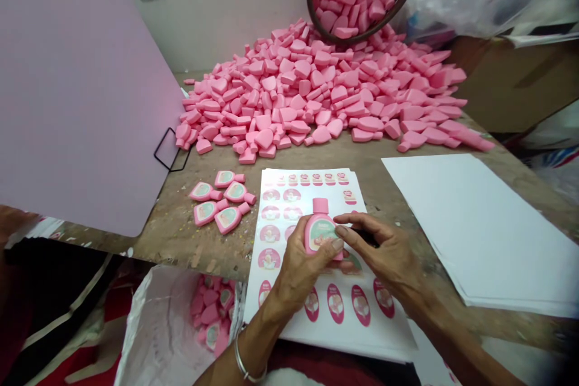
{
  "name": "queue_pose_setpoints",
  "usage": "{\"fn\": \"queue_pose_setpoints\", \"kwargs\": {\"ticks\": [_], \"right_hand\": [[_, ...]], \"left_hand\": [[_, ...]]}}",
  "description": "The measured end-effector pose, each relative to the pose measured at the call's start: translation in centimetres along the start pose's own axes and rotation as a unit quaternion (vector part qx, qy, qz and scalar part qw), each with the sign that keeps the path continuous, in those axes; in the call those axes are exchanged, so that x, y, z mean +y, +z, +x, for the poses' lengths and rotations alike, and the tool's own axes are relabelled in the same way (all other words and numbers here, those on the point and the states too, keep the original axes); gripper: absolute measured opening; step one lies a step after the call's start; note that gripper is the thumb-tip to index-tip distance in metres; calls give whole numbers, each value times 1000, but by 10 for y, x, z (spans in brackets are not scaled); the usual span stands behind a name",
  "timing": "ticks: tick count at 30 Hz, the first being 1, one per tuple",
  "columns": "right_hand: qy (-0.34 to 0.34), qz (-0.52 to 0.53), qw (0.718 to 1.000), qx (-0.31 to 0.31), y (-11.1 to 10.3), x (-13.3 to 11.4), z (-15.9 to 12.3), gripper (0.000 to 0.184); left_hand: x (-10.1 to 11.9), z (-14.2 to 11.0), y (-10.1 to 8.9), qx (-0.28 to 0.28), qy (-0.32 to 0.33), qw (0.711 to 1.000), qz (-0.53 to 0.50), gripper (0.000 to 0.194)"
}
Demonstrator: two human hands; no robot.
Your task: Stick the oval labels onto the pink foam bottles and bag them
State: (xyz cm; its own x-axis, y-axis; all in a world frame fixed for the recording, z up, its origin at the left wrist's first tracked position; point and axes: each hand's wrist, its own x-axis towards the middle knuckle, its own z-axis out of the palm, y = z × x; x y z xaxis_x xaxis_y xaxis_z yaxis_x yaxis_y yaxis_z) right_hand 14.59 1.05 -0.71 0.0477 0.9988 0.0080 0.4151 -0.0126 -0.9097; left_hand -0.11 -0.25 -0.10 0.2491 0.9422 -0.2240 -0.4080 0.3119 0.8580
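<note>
My left hand (301,265) is closed round a small pink toy bottle (320,208), cap up. An oval green label (322,230) lies on its front, with my left thumb over the lower part. My right hand (380,247) has its thumb and forefinger at the label's right edge. A dark, thin tool (367,237) is tucked in that hand; its exact kind is hidden. Below both hands is a stack of sticker sheets (298,307) with pink, round and oval labels. Several labelled bottles (226,217) lie to the left of the sheets.
A large heap of plain pink bottles (294,90) covers the table's back, under a tipped brown basket (312,9). White sheets (488,229) lie at right. A pink board (81,90) stands at left. An open white sack (154,325) below the front edge holds labelled bottles.
</note>
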Motion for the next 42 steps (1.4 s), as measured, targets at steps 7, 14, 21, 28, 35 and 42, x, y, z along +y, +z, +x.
{"fn": "queue_pose_setpoints", "kwargs": {"ticks": [7, 14, 21, 28, 35, 42], "right_hand": [[-128, -206, 965, 98, -17, 7, 6, 36], [-41, -56, 996, -55, -3, -12, 8, 79], [-13, -25, 998, 56, 2, -9, 27, 64], [-3, 21, 997, -80, 0, -4, 12, 77], [-30, -90, 994, -57, -22, 21, 59, 74], [-5, -255, 964, 72, -82, 66, 215, 29]], "left_hand": [[4, -3, -3, -24, -12, 999, -32, 27], [9, -6, 1, -79, -82, 990, -79, 38], [11, -9, -3, -69, -90, 992, -60, 35], [9, -8, -8, -84, -115, 980, -136, 36], [23, -19, -45, 73, -94, 990, -75, 41], [31, -8, -130, 383, 3, 878, 286, 37]]}}
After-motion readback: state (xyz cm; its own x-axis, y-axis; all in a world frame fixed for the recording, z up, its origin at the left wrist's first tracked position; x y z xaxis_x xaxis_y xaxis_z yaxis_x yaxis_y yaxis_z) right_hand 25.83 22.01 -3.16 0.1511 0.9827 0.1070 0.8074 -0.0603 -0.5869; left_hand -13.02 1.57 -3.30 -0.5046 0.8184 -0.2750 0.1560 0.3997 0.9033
